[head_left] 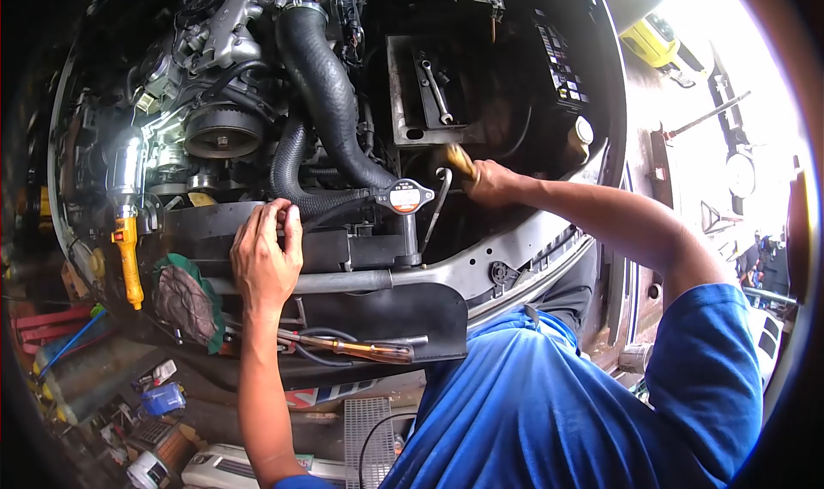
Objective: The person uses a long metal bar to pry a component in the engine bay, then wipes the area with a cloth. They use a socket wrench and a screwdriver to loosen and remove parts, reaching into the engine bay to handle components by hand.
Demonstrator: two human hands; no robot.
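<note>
My left hand [268,253] rests on the black radiator top [322,250], its fingers slightly bent over the far edge and holding nothing. Just past the fingertips runs a ribbed black hose [292,176]. To the right of that hand is a radiator cap [405,196] with a white and orange label. My right hand [496,184] is closed around a yellow-brown object [460,160] shaped like a handle, blurred at its far end. It is over the dark gap between the battery tray [403,133] and the front panel. Close to it stands a thin hooked metal rod [439,206].
A lit work lamp [127,223] with a yellow handle hangs at the left. A screwdriver [369,349] lies on the front ledge, near a green-edged cloth [187,300]. In the battery tray is a combination wrench [436,92]. The engine pulley [223,130] sits behind the radiator.
</note>
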